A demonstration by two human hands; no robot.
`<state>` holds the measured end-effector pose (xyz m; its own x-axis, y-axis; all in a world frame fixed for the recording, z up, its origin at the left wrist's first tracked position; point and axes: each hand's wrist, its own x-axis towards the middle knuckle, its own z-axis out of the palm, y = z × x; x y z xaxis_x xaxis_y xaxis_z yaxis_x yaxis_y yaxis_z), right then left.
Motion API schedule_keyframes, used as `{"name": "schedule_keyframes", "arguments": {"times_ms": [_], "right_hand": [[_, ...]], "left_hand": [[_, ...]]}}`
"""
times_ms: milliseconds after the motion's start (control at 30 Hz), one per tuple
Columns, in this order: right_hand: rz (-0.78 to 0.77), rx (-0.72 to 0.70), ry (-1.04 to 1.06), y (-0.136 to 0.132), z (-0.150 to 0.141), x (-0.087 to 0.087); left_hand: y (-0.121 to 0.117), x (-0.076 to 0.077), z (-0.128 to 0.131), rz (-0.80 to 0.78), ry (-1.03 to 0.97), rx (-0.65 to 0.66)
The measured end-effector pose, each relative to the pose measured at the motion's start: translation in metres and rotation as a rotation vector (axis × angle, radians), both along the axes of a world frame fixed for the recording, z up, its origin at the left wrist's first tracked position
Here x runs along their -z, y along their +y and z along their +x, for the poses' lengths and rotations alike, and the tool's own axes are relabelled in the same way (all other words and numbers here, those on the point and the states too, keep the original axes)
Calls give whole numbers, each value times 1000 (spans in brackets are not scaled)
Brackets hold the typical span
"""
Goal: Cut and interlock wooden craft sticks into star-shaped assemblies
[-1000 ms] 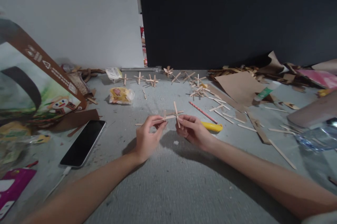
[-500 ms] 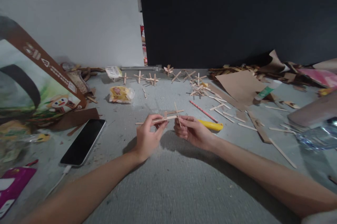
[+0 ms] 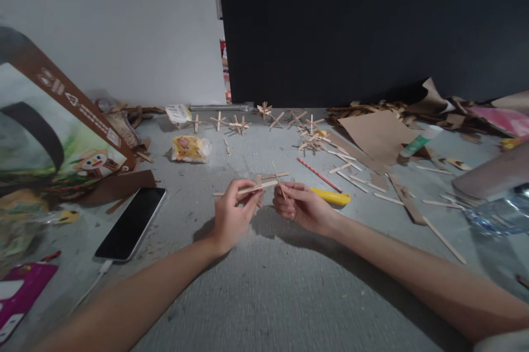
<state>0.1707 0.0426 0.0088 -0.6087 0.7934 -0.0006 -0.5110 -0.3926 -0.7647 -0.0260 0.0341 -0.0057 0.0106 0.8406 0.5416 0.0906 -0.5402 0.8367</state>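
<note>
My left hand [image 3: 232,218] is closed, its thumb and fingers pinching flat wooden craft sticks [image 3: 268,185] that cross one another. Opposite it, my right hand [image 3: 305,206] pinches a thin upright stick [image 3: 276,172], seen nearly edge-on. The thin stick meets or passes close to the end of the left hand's sticks; I cannot tell whether they touch. Another craft stick [image 3: 281,174] shows just beyond the fingertips. Behind my right hand lies a yellow-handled tool [image 3: 333,198], partly covered by it.
Star-shaped stick pieces [image 3: 241,125] line the back of the grey table [image 3: 264,297]. Loose sticks [image 3: 352,181], a red patterned pencil-like rod [image 3: 319,174], cardboard [image 3: 378,134] and a glue stick [image 3: 421,141] lie right. A phone [image 3: 131,223], wrapped snack [image 3: 190,149] and printed bag [image 3: 82,120] are left.
The thin stick in my right hand has tilted slightly, its top leaning a little left. My left fingers have shifted slightly around the crossed sticks. Both hands stay in almost the same place.
</note>
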Motion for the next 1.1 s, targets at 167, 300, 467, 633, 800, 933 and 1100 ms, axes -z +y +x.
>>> {"name": "schedule_keyframes", "arguments": {"times_ms": [167, 300, 467, 633, 800, 933, 1100], "right_hand": [[11, -19, 22, 1, 0, 1], [-2, -10, 10, 1, 0, 0], [4, -9, -4, 0, 0, 0], [17, -24, 8, 0, 0, 1], [-10, -56, 29, -1, 0, 0], [-36, -81, 56, -3, -1, -1], [-71, -95, 66, -5, -1, 0]], "left_hand": [[1, 1, 0, -30, -36, 18], [1, 2, -1, -48, -29, 21], [2, 0, -1, -107, -38, 33], [2, 1, 0, -98, -60, 41], [2, 3, 0, -91, -71, 47], [2, 3, 0, -58, -39, 41], [0, 2, 0, 3, 15, 19]]}}
